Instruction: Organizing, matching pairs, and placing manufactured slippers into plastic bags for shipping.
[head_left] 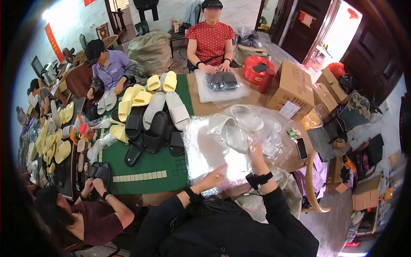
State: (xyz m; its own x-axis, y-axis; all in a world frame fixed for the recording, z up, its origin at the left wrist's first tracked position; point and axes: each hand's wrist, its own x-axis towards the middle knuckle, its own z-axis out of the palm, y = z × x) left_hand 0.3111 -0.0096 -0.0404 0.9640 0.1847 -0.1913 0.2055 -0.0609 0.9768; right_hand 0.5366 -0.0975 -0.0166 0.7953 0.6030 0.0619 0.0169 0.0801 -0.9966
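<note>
My right hand point(257, 157) is at the lower edge of a clear bag of pale grey slippers point(233, 133), its fingers closed on the plastic and partly hidden by glare. More bagged pale slippers point(267, 139) lie just beyond and to the right. Lower left of it, my left hand point(213, 178) is held over a stack of shiny clear plastic bags point(201, 147), fingers stretched out and holding nothing. Left of the stack, loose black slippers point(155, 133), light grey slippers point(177, 109) and yellow slippers point(125, 105) are heaped on a green mat point(141, 184).
Opposite, a person in red handles a dark bagged item point(221, 80) on clear bags. A cardboard box point(292, 88) and red tape roll point(257, 68) stand at the far right. A phone point(302, 148) lies near a wooden chair arm point(311, 184). Other people sit along the left.
</note>
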